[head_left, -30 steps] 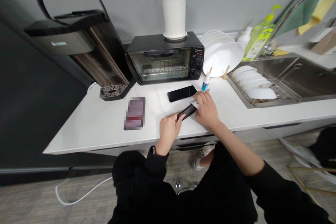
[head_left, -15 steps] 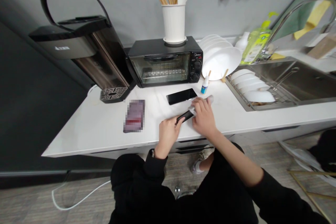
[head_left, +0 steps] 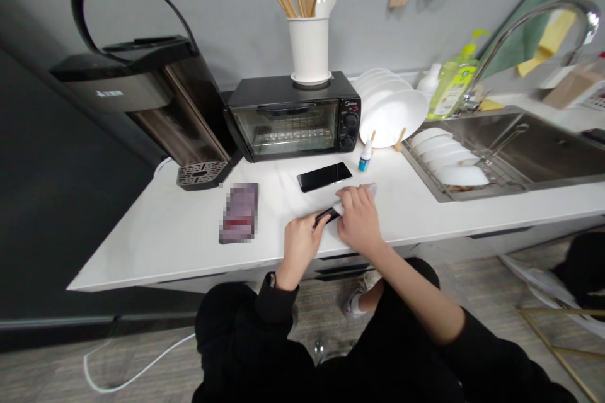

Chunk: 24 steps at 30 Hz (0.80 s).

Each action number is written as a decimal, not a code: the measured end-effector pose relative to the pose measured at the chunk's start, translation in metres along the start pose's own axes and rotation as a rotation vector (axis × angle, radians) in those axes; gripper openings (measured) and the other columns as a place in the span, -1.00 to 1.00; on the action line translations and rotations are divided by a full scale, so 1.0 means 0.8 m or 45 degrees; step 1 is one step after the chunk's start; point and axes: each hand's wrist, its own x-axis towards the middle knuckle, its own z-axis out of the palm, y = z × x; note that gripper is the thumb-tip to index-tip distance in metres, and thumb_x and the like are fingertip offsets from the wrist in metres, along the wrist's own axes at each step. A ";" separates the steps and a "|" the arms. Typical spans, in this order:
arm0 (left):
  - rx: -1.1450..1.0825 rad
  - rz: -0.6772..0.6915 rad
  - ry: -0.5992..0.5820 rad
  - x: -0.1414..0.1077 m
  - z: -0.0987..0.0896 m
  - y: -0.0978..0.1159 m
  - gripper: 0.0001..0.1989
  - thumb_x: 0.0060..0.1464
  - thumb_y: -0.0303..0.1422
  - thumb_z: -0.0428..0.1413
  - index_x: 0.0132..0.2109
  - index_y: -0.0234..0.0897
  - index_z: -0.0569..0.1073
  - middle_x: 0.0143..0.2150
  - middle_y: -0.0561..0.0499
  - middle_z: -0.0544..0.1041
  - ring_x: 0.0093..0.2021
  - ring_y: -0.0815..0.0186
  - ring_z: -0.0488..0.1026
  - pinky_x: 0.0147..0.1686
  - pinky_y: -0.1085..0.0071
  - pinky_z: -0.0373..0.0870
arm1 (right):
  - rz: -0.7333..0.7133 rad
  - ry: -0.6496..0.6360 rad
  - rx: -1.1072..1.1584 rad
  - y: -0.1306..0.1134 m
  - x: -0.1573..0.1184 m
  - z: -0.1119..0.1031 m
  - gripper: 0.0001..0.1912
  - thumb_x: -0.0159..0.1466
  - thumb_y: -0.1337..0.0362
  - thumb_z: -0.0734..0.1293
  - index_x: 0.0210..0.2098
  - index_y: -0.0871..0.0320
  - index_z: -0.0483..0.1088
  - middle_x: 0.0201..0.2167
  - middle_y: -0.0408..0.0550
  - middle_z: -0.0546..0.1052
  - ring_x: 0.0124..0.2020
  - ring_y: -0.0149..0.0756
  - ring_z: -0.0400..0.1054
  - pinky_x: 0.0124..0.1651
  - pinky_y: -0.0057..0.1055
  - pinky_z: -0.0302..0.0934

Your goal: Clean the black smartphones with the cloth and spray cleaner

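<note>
My left hand (head_left: 300, 245) grips the near end of a black phone (head_left: 326, 216) that lies on the white counter (head_left: 179, 233). My right hand (head_left: 359, 221) presses a white cloth (head_left: 366, 189) onto the phone's far end, covering most of it. Just behind the hands a second black phone (head_left: 324, 176) lies flat. A small white dropper bottle with a blue label (head_left: 363, 157) stands to its right.
A dark blurred booklet (head_left: 239, 213) lies left of the hands. Behind stand a black toaster oven (head_left: 293, 116), a water dispenser (head_left: 155, 101), a white utensil holder (head_left: 309, 50) and stacked plates (head_left: 392, 113). A sink with dishes (head_left: 454, 160) is at the right.
My right hand with the cloth has slid along the phone toward my left hand, so less of the phone shows. The view has shifted slightly.
</note>
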 end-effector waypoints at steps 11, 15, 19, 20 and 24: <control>-0.098 0.075 0.028 -0.003 -0.003 -0.003 -0.78 0.37 -0.34 0.11 -0.13 -0.25 0.67 -0.19 -0.15 0.73 -0.24 0.17 0.66 -0.26 0.41 0.39 | -0.162 -0.102 -0.079 0.033 0.010 -0.007 -0.64 0.26 0.48 0.19 0.00 0.32 0.44 -0.18 0.19 0.51 -0.13 0.05 0.30 0.02 -0.03 0.24; -0.098 0.037 0.055 0.000 0.000 0.001 -0.76 0.38 -0.32 0.10 -0.13 -0.26 0.67 -0.21 -0.15 0.73 -0.29 0.18 0.65 -0.29 0.41 0.37 | 0.035 0.029 0.001 0.001 0.007 0.004 -0.65 0.22 0.45 0.23 0.00 0.31 0.39 -0.05 0.27 0.47 0.06 0.15 0.27 0.25 0.15 0.13; 0.019 0.016 -0.028 0.003 -0.004 -0.008 -0.77 0.19 -0.59 0.09 -0.30 -0.33 0.63 -0.33 -0.15 0.70 -0.37 0.20 0.61 -0.33 0.41 0.37 | -0.232 -0.032 0.216 -0.058 -0.008 0.019 -0.42 0.24 0.43 0.24 0.25 0.44 0.25 0.24 0.35 0.37 0.38 0.15 0.03 0.48 0.15 -0.16; 0.038 0.022 -0.037 0.003 -0.005 -0.010 -0.76 0.15 -0.62 0.08 -0.32 -0.34 0.63 -0.34 -0.16 0.69 -0.38 0.20 0.60 -0.34 0.41 0.37 | -0.320 -0.073 0.231 -0.058 -0.009 0.018 -0.38 0.24 0.43 0.23 0.29 0.43 0.21 0.27 0.32 0.36 0.39 0.12 0.03 0.49 0.11 -0.17; -0.027 0.069 0.004 0.000 -0.007 -0.009 -0.79 0.28 -0.49 0.11 -0.24 -0.34 0.65 -0.35 -0.13 0.69 -0.39 0.20 0.61 -0.34 0.41 0.38 | -0.356 -0.130 0.117 0.002 -0.002 0.001 -0.43 0.22 0.48 0.20 0.24 0.34 0.31 0.07 0.21 0.48 0.12 0.05 0.27 0.33 0.04 0.12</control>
